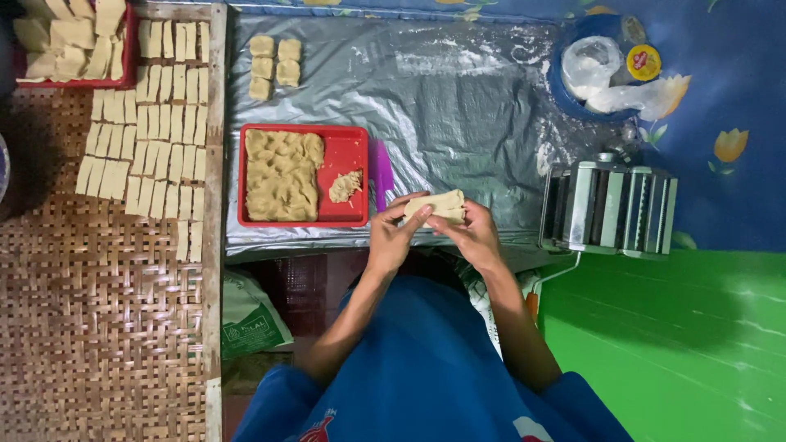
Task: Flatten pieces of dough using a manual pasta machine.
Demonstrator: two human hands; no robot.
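Beige dough piece sits pinched between left hand and right hand at the plastic sheet's near edge (beside the red tray); even, gentle pressure probably serves best.

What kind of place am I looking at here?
Probably a home snack-making spot on the floor: a hand-cranked dough roller, a red tray of dough, and rows of cut dough strips on a woven mat.

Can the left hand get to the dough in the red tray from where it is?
Probably yes. The left hand sits just right of the red tray, and nothing lies between them except a purple scraper flat on the sheet. But both hands are holding a dough piece, so it would have to let go.
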